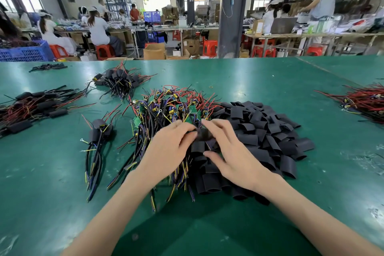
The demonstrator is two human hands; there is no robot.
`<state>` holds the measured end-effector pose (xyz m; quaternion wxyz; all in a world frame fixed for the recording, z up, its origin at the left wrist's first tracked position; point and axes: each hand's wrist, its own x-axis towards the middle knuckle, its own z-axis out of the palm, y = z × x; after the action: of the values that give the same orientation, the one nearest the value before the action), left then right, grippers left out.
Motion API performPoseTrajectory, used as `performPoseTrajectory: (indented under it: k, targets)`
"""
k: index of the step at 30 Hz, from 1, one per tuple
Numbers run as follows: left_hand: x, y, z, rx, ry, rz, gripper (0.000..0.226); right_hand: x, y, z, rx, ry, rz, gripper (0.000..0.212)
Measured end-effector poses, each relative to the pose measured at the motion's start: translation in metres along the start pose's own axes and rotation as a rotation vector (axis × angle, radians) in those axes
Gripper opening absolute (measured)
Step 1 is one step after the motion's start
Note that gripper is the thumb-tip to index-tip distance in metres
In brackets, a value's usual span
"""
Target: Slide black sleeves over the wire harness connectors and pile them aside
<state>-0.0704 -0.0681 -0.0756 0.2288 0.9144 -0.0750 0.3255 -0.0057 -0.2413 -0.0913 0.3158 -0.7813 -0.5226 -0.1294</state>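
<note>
Nearest the camera, both bare forearms reached forward over the green counter [52,183]. The left hand [168,147] had its fingers [192,133] curled in, pinching one end of a black sleeve [204,134]. The right hand [234,151] curled its fingers [209,123] over the sleeve's top, thumb spread lower. Motion blur smeared the sleeve. It seemed to lie crosswise, its long axis running from hand to hand, but what was inside it could not be made out.

The hands hid part of the heap of loose sleeves [270,137] on the right, which touched the heap of bare wire harnesses [166,108] with green circuit boards on the left. Left of these lay a small cluster of sleeved harnesses [99,131], wires trailing toward the camera. Farther back lay two more sleeved piles [120,81] [35,106], and a red-wire bundle [365,102] was cut off by the right edge.
</note>
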Motion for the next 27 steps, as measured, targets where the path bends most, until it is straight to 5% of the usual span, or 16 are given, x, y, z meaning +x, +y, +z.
performPoseTrajectory:
  k: [5,9,14,21,24,27]
  targets:
    - [0.012,-0.018,-0.035,0.132,0.533,-0.09,0.017,0.0,0.017,-0.018,-0.096,0.169,0.089,0.052]
    - [0.012,-0.064,-0.067,0.087,0.788,-0.405,0.022,-0.003,0.038,-0.035,-0.217,0.006,0.328,0.023]
    - [-0.003,-0.116,-0.068,0.225,0.558,-0.827,0.037,-0.008,0.047,-0.05,-0.181,-0.359,0.53,0.032]
    - [-0.02,-0.132,-0.048,0.541,0.133,-1.017,0.037,-0.01,0.051,-0.047,-0.228,-0.413,0.549,0.045]
    - [-0.015,-0.127,-0.046,0.626,0.188,-1.067,0.031,-0.01,0.047,-0.04,-0.344,-0.328,0.494,0.043]
    - [-0.009,-0.119,-0.042,0.566,0.384,-0.839,0.026,-0.005,0.029,-0.024,-0.359,-0.105,0.16,0.032]
